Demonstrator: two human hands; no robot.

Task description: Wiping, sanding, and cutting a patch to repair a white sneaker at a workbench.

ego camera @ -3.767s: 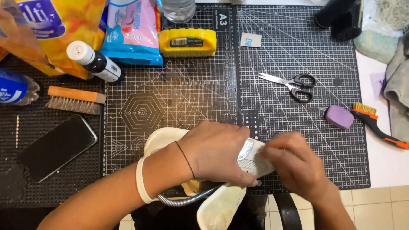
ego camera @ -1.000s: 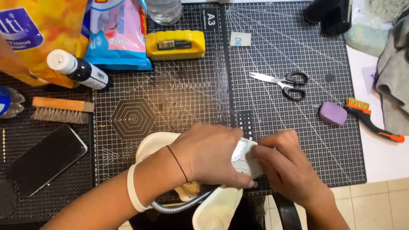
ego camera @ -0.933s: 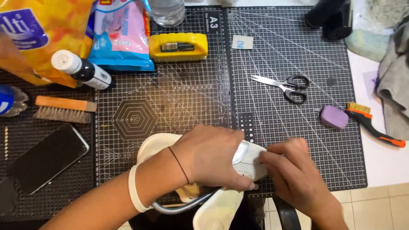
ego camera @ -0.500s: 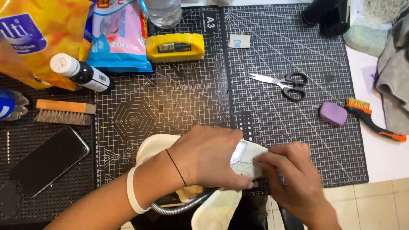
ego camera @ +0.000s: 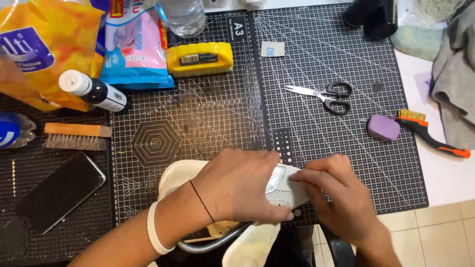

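On the cutting mat (ego camera: 208, 123), both hands (left (ego camera: 242, 185), right (ego camera: 341, 198)) clamp a white shoe (ego camera: 287, 190), scissors (ego camera: 321, 92) well apart

We are at a home hobby or shoe-care workbench. Two dark gridded cutting mats (ego camera: 316, 138) cover the surface, meeting near its middle. Towards the far edge lie a yellow scrub brush (ego camera: 200, 58), a dark bottle with a white cap (ego camera: 94, 91) and soft packs of wipes (ego camera: 136, 44). Scissors (ego camera: 321, 93) rest on the right mat, with a purple eraser block (ego camera: 383, 127) and an orange-handled wire brush (ego camera: 431, 132) near the right edge. A wooden bristle brush (ego camera: 75, 136) and a phone (ego camera: 59, 192) sit at the left edge. Pale floor tiles (ego camera: 440, 232) show beyond the near right corner.
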